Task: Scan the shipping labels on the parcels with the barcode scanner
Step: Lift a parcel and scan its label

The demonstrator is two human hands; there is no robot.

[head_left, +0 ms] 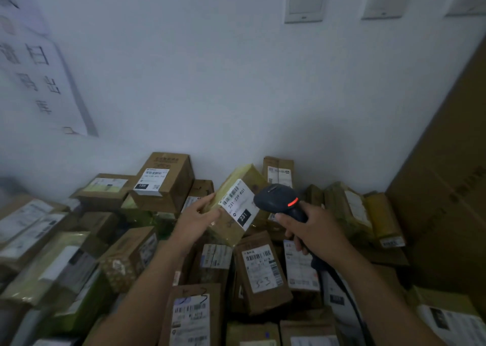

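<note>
**A:** In the head view, which step is being carried out?

**B:** A yellow-taped parcel (243,174) is held tilted above the pile (263,274) by the left hand (196,218), with thumb and fingers curled round its near edge. Its shipping label (236,201) is turned up towards the camera. The barcode scanner (277,198) is clasped by its handle in the right hand (313,230). Its head lies just beside the label's right edge, and a red light is seen on its back.

**A:** Is a scan judged to be under way?

**B:** Probably, though whether the code has been read cannot be told.

**A:** What is called for next?

**B:** The scanner's nose should be aimed squarely at the barcode. The parcel can then be set aside and another taken from the pile, where many labels are left.
</note>
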